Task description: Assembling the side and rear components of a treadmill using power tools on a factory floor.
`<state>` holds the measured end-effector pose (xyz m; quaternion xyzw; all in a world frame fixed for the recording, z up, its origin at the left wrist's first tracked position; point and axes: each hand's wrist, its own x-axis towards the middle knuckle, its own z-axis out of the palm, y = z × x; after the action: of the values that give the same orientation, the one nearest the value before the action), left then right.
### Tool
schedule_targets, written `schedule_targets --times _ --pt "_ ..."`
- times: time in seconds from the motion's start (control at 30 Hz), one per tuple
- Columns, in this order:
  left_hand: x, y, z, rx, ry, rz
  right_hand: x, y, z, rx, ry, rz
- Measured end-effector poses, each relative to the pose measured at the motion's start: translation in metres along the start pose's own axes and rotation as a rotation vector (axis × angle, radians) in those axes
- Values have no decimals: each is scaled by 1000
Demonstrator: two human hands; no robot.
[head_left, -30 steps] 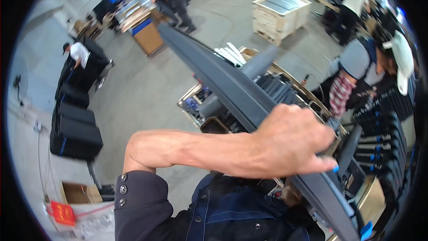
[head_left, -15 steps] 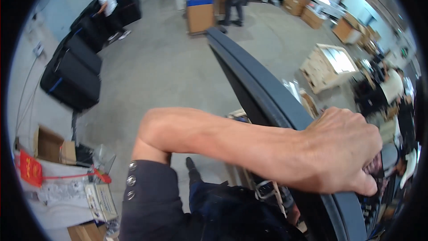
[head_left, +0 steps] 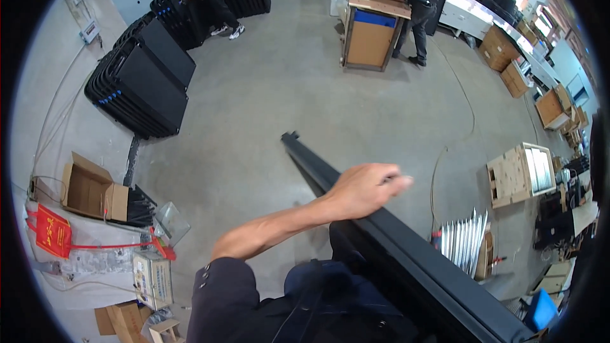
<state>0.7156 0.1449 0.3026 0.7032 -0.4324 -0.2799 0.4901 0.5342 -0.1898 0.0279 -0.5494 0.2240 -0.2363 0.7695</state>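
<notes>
A long black panel (head_left: 419, 248), seen mostly along its narrow edge, runs slantwise from the middle of the view to the lower right, close in front of my body. My left forearm comes up from the lower left in a dark sleeve and crosses the panel's upper edge. My left hand (head_left: 365, 190) is over that edge with its fingers curled and the thumb side toward the far right. Whatever its fingers hold, if anything, is hidden. My right hand does not show.
Black panels (head_left: 149, 79) stand stacked along the left wall, with a person in white beside them. Another person handles a dark panel at a wooden stand (head_left: 372, 41). A crate (head_left: 511, 178), metal strips (head_left: 460, 244) and a cable lie right; an open carton (head_left: 92, 190) is left.
My left hand has moved left and away from the lower right, and its fingers look more curled. The panel's far end now appears lower in view. The view has swung left.
</notes>
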Motion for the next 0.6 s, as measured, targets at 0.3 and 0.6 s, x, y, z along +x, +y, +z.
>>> schedule_targets --times 0.3,0.6 --pt "162 -139 -216 67 491 -334 265 -52 2 -48 81 -166" --pt "334 -359 -361 -132 597 -590 503 -12 83 323 -21 -313"
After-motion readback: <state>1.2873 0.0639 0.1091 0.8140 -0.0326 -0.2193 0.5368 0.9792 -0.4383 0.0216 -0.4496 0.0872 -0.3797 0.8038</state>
